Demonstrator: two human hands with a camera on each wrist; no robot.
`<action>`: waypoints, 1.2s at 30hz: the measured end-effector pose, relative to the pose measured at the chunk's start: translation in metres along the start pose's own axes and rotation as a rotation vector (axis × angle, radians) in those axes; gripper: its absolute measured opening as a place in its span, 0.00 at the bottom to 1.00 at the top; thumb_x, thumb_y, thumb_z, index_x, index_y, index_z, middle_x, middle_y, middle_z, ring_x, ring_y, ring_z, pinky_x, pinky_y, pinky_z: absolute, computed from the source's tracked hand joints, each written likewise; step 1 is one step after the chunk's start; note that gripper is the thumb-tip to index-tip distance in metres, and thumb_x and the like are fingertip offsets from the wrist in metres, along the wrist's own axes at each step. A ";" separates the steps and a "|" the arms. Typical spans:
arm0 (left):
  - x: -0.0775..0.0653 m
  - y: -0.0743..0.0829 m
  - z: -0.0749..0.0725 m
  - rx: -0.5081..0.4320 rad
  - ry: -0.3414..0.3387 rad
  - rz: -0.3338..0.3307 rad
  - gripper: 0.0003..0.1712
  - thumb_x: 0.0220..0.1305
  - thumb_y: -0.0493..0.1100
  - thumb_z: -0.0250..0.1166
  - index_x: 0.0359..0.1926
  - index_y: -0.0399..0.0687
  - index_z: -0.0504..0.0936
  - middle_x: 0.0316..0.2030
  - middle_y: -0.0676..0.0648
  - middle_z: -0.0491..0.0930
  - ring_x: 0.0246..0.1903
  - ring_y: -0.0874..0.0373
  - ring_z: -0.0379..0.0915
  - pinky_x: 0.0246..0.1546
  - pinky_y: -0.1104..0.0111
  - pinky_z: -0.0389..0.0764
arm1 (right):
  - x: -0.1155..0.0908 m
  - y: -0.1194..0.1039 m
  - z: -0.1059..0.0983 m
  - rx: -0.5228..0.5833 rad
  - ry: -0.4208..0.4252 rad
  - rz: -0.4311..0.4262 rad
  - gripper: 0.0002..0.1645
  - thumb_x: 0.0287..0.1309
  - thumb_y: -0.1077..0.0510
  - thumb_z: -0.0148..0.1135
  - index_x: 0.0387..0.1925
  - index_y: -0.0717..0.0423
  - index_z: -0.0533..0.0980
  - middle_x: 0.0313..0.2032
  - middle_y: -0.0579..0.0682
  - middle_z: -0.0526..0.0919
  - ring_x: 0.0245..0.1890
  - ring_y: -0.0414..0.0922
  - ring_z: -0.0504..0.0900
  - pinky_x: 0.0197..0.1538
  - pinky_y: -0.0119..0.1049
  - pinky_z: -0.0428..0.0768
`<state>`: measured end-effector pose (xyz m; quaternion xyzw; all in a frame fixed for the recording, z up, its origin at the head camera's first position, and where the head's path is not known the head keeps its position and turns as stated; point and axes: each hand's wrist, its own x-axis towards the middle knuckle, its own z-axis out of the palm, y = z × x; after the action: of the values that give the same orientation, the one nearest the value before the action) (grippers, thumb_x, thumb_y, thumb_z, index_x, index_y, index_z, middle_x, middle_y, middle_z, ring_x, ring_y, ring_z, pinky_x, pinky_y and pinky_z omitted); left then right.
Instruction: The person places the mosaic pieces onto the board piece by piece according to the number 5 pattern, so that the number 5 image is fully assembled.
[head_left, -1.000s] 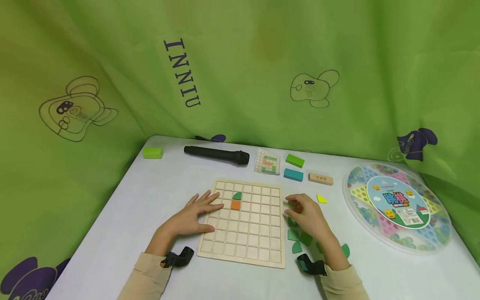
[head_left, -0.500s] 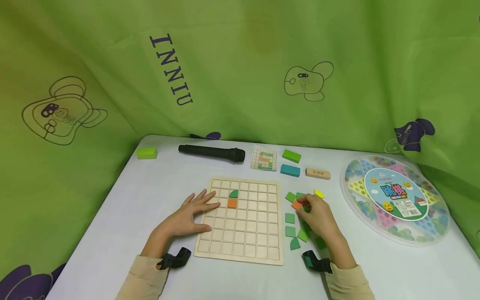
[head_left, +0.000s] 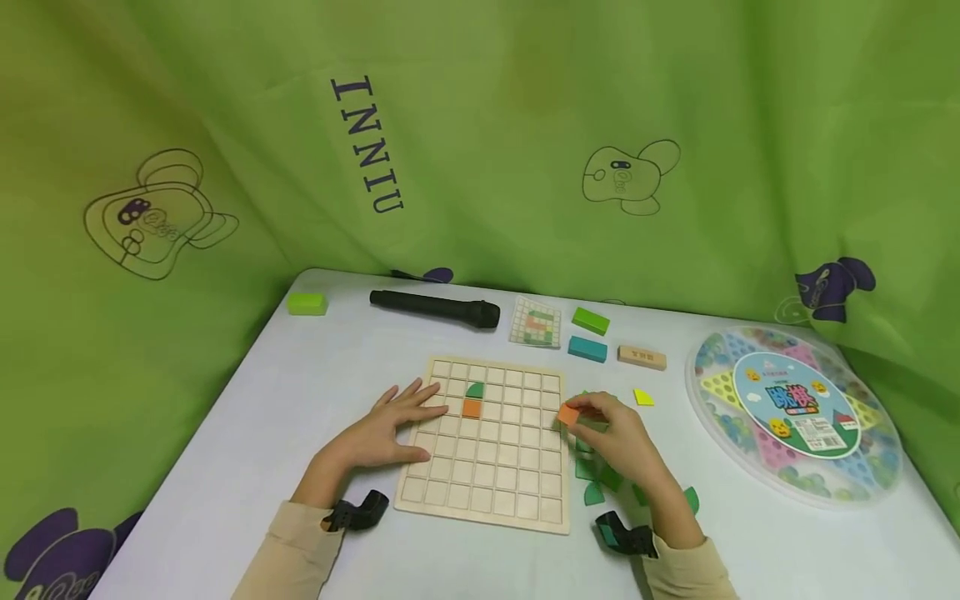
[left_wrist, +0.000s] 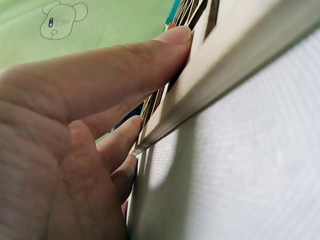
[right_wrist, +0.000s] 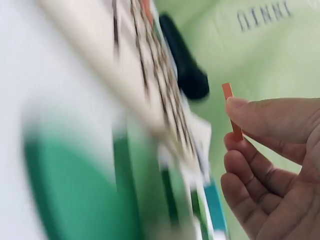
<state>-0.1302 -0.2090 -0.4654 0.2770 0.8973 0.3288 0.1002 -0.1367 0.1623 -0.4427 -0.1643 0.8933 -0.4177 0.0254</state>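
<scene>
The left hand (head_left: 382,433) lies with spread fingers on the gridded wooden board (head_left: 495,479) at its left edge, grasping nothing I can see; the right hand (head_left: 615,429) pinches a thin orange tile (head_left: 567,415) above the right edge. I count two pieces seated, a green quarter-circle (head_left: 476,390) and an orange square (head_left: 471,408), so I judge it early. Flat green pieces (head_left: 593,493), square or rounded, lie loose on the white, fine-textured desk (head_left: 480,567).
</scene>
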 end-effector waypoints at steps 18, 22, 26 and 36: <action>0.000 0.001 0.000 0.018 -0.021 -0.008 0.39 0.53 0.56 0.68 0.66 0.55 0.69 0.73 0.49 0.52 0.74 0.45 0.37 0.70 0.43 0.36 | 0.050 -0.061 0.087 0.004 -0.288 -0.116 0.13 0.54 0.62 0.65 0.43 0.54 0.79 0.40 0.46 0.79 0.40 0.40 0.76 0.46 0.36 0.78; 0.000 0.001 -0.003 0.031 -0.019 -0.013 0.39 0.53 0.56 0.68 0.66 0.57 0.69 0.73 0.49 0.52 0.74 0.46 0.37 0.71 0.44 0.36 | 0.051 -0.062 0.090 -0.034 -0.260 -0.112 0.13 0.52 0.62 0.67 0.42 0.52 0.79 0.37 0.44 0.78 0.39 0.39 0.75 0.45 0.35 0.78; 0.001 0.001 -0.003 0.036 -0.022 -0.014 0.39 0.53 0.55 0.68 0.66 0.57 0.69 0.73 0.49 0.52 0.74 0.46 0.37 0.71 0.44 0.36 | 0.051 -0.061 0.090 -0.056 -0.250 -0.124 0.13 0.51 0.62 0.68 0.41 0.52 0.79 0.37 0.44 0.77 0.39 0.39 0.75 0.45 0.35 0.78; 0.000 0.001 -0.002 0.021 -0.023 -0.013 0.39 0.52 0.55 0.68 0.66 0.55 0.70 0.73 0.49 0.52 0.74 0.45 0.37 0.70 0.43 0.36 | 0.049 -0.060 0.090 -0.052 -0.270 -0.146 0.14 0.50 0.61 0.69 0.41 0.53 0.79 0.38 0.45 0.76 0.41 0.39 0.76 0.48 0.37 0.77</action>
<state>-0.1307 -0.2096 -0.4635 0.2757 0.9013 0.3156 0.1096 -0.1507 0.0444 -0.4516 -0.2841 0.8778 -0.3695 0.1104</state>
